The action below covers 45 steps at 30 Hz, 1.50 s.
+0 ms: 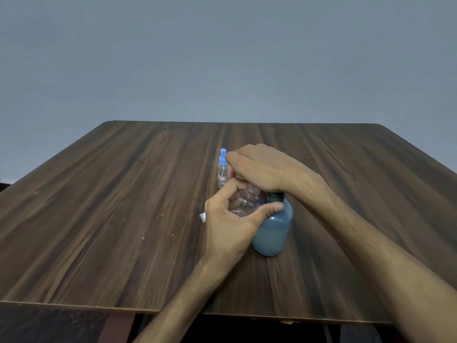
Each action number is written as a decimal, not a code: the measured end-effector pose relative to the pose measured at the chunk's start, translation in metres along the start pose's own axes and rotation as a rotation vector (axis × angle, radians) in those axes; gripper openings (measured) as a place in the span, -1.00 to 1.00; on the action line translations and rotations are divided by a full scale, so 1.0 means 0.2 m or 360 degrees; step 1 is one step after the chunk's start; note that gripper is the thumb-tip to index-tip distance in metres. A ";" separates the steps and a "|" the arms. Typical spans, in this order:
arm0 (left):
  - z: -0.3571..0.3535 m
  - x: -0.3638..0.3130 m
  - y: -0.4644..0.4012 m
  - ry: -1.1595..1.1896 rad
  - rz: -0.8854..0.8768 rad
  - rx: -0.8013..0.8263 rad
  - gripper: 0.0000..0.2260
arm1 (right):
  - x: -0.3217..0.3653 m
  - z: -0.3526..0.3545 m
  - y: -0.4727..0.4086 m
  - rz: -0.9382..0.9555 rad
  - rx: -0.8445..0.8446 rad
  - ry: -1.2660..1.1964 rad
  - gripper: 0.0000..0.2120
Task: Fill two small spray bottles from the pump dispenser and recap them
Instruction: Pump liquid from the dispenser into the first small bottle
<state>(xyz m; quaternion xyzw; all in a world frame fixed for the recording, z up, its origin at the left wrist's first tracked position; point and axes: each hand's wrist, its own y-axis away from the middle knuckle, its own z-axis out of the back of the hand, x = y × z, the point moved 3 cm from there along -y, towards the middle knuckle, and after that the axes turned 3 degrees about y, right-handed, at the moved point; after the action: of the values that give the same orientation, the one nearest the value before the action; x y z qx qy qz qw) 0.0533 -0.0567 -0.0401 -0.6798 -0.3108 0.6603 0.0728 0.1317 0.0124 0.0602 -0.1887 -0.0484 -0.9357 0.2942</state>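
Left fingers: we see our left hand curled round a clear uncapped spray bottle, thumb laid along its near side with the tip against the pump dispenser
Held bottle: tilted, its threaded open neck pointing up and to the right, tucked under the right palm
Right fingers: our right hand lies over the dispenser's top, fingers bent downward towards the far left; we cannot tell whether they grip anything or merely press, since the pump head is hidden beneath the palm
Dispenser: a blue-grey round bottle with a dark collar, standing upright near the middle of the table, part full of pale liquid, just right of the held bottle
Second spray bottle: a small capped bottle with a blue sprayer top stands upright on the far side, just left of the right fingertips
Small object: something white shows at the left edge of our left hand, too hidden to identify
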 end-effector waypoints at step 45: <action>0.00 0.01 0.00 0.0001 -0.0013 -0.0010 -0.66 | 0.00 -0.01 -0.01 0.0027 0.0016 0.0057 -0.61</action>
<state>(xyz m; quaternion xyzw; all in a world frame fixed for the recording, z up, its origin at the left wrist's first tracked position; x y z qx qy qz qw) 0.0534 -0.0555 -0.0410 -0.6789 -0.3156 0.6588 0.0735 0.1302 0.0130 0.0589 -0.1709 -0.0461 -0.9361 0.3040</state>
